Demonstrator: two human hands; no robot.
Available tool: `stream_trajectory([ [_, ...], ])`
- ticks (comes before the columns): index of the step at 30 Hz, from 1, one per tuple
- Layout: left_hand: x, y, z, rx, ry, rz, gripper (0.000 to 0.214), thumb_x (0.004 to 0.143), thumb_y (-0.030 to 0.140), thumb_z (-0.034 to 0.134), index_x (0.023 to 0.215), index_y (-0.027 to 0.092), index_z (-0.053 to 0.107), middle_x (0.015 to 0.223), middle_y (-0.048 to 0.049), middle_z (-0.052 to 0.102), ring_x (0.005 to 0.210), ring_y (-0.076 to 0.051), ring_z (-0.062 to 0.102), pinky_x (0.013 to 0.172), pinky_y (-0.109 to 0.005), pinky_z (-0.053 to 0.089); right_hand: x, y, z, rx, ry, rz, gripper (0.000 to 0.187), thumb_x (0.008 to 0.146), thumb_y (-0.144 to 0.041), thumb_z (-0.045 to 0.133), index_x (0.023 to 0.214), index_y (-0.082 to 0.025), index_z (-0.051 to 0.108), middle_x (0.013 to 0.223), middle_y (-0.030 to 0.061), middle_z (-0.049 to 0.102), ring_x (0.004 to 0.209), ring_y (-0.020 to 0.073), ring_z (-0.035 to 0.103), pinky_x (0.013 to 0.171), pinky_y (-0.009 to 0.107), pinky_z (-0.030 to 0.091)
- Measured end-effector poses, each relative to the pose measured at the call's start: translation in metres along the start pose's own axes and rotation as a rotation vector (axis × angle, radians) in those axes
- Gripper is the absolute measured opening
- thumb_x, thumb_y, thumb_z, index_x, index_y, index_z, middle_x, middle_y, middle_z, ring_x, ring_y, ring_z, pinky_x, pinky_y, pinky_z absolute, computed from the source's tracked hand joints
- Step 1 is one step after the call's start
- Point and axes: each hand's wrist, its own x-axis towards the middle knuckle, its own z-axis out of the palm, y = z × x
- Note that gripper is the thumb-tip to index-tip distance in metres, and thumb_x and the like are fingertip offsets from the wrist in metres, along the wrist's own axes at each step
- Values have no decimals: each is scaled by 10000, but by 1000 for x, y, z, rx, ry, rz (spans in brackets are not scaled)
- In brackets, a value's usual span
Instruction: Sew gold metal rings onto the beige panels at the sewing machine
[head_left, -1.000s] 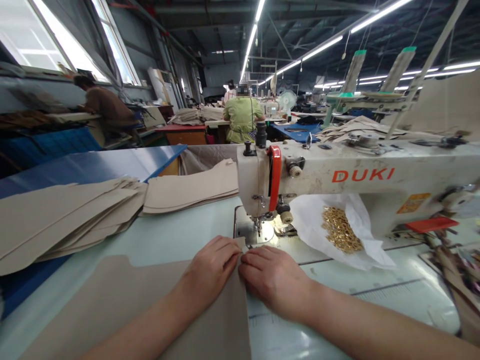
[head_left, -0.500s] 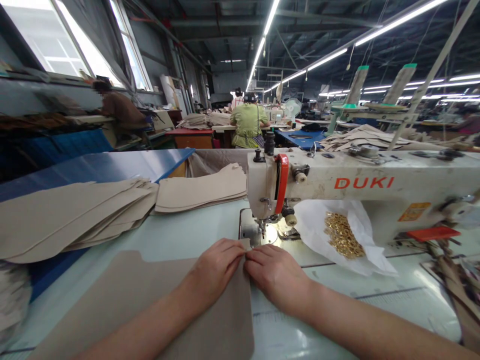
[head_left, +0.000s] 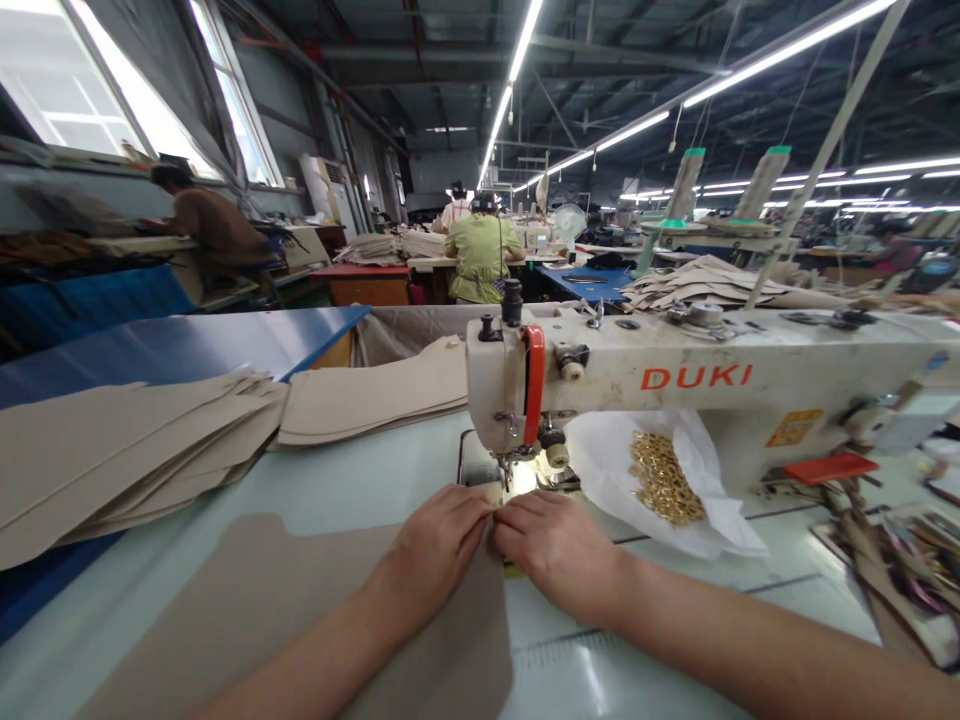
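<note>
Beige panel point(head_left: 285, 570): while left hand point(head_left: 435, 550) and right hand point(head_left: 559, 550) pinch its edge, it has advanced.
Presser foot point(head_left: 505, 469): gap looks smaller.

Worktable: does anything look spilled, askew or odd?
The left stack looks askew, its pieces fanned unevenly; the other stack is neater. The gold pieces lie on a white sheet, with no visible spill. The panel shows no obvious damage.
</note>
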Motion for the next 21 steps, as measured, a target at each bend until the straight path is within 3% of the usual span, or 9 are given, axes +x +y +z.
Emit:
stream_trajectory([
  [6,15,-7,14,5,13,9,194,883,152,439,898,184,629,844,-49,697,796,-172,641,732,-306,550,-6,15,2,-5,-22,28,71,885,-192,556,865,-130,585,887,57,645,837,193,551,749,318,431],
  [21,28,-17,21,-2,-20,-47,189,868,152,444,846,188,628,838,-39,704,802,-178,646,755,-321,547,-3,26,6,40,-3,133,57,897,-172,526,905,-149,578,959,52,656,875,182,578,692,304,433],
])
